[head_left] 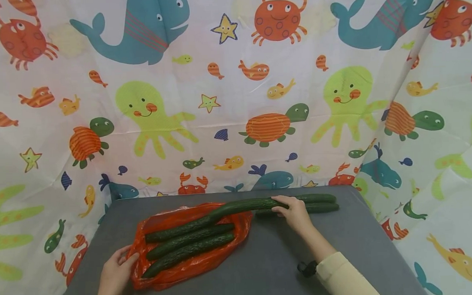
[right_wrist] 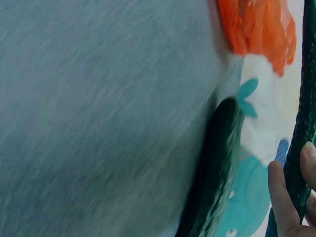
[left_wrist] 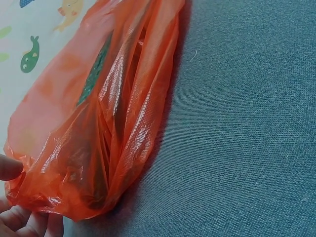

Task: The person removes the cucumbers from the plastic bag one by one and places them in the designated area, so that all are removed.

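An orange plastic bag lies spread on the table, its mouth wide. Inside it several dark green cucumbers rest side by side. At the bag's left end my left hand pinches the plastic between thumb and fingers; the left wrist view shows the crumpled bag edge there. My right hand grips one cucumber near its right end. The left end of that cucumber reaches over the bag, over or against the uppermost cucumber inside; I cannot tell whether they touch. Thumb and fingers wrap the held cucumber.
Behind my right hand two more cucumbers lie parallel on the grey table. A curtain printed with sea animals stands behind and beside the table. A small black object sits at my right wrist, by the pale sleeve.
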Available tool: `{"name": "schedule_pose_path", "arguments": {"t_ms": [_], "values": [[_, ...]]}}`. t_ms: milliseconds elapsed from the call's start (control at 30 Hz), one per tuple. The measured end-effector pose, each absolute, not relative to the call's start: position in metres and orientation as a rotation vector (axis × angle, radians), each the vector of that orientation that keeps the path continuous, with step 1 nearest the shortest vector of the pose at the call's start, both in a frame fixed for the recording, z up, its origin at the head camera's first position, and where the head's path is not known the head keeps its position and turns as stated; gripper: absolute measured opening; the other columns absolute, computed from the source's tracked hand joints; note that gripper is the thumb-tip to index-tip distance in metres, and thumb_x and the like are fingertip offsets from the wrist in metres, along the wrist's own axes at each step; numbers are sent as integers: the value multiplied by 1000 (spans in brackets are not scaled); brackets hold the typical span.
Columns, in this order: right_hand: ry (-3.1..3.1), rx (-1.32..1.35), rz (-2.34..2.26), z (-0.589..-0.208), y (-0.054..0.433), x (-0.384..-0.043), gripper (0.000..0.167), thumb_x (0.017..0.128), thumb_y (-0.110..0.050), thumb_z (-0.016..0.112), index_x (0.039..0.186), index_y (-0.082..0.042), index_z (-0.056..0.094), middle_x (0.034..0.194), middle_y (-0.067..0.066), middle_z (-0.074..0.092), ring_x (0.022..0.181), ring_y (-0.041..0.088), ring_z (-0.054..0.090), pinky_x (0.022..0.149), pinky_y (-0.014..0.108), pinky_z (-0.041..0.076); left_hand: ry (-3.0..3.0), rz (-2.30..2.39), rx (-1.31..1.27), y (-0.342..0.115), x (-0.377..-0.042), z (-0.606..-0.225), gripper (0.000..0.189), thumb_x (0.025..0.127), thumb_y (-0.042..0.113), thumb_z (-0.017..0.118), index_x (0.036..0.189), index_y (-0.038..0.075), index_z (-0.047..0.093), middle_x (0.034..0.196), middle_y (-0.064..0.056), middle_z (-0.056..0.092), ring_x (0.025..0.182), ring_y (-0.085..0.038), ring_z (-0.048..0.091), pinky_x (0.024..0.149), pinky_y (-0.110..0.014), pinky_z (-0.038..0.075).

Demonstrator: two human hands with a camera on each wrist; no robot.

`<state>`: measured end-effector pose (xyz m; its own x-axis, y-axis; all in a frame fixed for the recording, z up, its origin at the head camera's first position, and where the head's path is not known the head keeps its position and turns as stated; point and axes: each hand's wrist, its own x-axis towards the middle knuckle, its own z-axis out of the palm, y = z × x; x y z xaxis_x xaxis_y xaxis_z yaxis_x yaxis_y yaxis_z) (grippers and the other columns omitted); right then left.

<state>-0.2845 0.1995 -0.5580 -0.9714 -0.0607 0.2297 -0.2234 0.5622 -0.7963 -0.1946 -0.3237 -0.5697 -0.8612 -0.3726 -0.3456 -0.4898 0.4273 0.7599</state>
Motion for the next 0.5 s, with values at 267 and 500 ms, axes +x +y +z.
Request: {"name": "schedule_pose_path", "arguments": {"t_ms": [267,500], "values": [[-2659,132,1313,-569,241,-281,42,88,-14,78,129,-18,71,133,15,67,77,16,76,79,39,60,2547,1422,-830,-325,-197,-573,71,99,49,60,149,4,41,151,-40,32,137,-55,34,103,-65,40],[-2700,11,1314,-579,283,-273,42,89,-18,78,130,-18,71,131,18,67,80,18,77,67,38,60,2543,1421,-802,-328,-196,-574,75,98,53,60,150,4,40,152,-40,31,138,-56,32,104,-66,38]]}}
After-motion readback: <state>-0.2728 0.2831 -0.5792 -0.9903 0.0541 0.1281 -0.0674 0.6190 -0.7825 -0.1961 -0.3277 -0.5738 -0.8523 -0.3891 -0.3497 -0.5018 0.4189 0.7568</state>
